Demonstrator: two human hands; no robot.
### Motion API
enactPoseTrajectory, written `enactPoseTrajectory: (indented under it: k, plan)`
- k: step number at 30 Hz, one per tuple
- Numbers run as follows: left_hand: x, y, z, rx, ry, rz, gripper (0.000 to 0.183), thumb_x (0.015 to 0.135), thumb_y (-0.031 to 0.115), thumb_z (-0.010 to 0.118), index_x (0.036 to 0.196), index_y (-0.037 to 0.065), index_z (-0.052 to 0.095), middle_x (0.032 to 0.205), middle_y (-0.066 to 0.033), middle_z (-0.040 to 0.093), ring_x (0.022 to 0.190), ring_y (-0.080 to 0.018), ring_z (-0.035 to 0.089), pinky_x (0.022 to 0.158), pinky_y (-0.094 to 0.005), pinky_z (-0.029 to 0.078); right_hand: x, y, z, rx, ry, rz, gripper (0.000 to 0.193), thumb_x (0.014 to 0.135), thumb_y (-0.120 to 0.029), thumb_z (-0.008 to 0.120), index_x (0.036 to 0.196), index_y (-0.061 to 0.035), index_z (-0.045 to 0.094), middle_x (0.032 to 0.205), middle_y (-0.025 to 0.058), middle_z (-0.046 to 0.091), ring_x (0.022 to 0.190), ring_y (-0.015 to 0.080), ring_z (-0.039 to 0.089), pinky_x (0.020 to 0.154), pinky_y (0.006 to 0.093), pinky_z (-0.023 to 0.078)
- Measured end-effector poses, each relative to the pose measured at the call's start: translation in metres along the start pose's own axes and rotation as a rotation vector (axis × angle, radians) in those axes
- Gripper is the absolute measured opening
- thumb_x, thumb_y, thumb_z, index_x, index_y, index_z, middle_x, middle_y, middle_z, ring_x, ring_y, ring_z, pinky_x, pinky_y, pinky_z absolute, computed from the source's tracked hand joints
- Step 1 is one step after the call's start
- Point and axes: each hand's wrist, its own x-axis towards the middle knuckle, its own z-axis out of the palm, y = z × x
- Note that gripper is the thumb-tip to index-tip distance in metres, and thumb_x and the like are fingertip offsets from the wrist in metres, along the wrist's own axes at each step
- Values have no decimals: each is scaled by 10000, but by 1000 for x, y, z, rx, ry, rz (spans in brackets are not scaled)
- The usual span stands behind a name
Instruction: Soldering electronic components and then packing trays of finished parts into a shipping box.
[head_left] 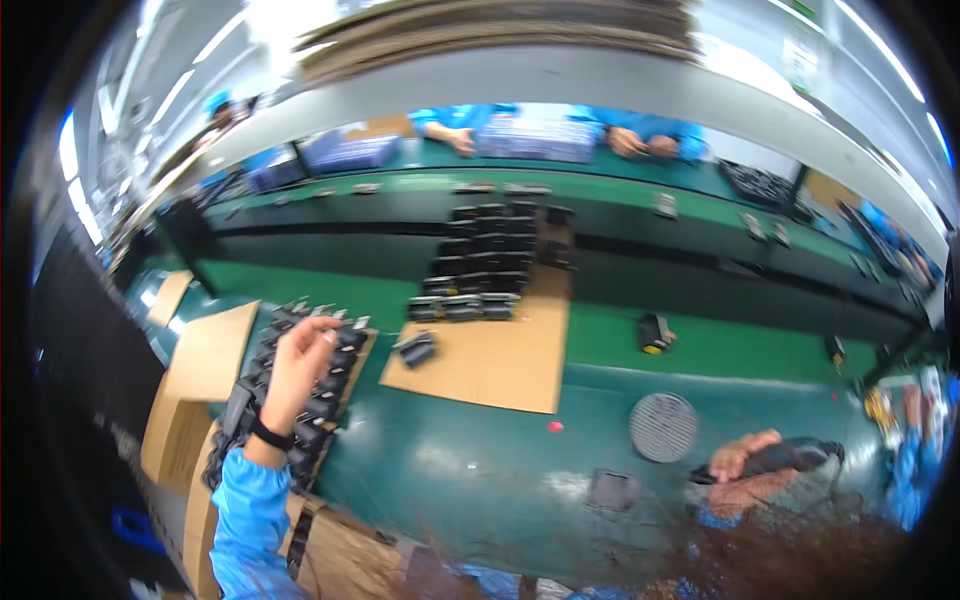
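Observation:
My left hand (298, 370), in a blue sleeve with a black wristband, is over a box (357, 385) packed with rows of black parts (318, 405). Its fingers are curled into a pinch near the far rows; motion blur hides what they hold, if anything. On the right, my right hand (742, 462) is closed round a long black electric screwdriver (790, 457) lying sideways, low over the green table. A round ribbed grey disc (663, 427) and a small dark square fixture (612, 490) sit to the left of that hand.
A cardboard sheet (510, 370) holds several rows of black blocks (485, 260) and one loose block (416, 349). Another block (655, 333) sits on the green belt (600, 340). A shelf (500, 85) crosses overhead. Co-workers' hands (628, 142) are beyond; another person's sleeve (908, 470) is at right.

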Motion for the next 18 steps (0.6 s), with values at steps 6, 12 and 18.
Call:
enactPoseTrajectory:
  k: [6,12,18]
  plan:
    - [5,52,256,293,-556,651,454,931,49,651,1379,55,578,1160,-113,644,1085,-257,638,900,-372,538,-4,12,-9,17,2,-6,815,846,-896,451,973,-91,455,594,16,486,468,145,511,451,314,461]
    - [79,50,401,733,-641,1239,757,773,-108,597,1477,153,494,1652,-79,347,1531,-345,307,1136,-538,412,-4,10,-6,-19,14,-17,834,839,-904,445,975,-82,457,595,21,491,472,146,512,456,318,467]
    - [103,40,387,576,-692,1085,548,813,59,723,1344,18,592,1238,-180,627,1186,-393,590,1026,-438,499,1,7,-9,-18,42,3,844,826,-909,463,978,-79,464,598,24,498,481,151,519,460,320,470]
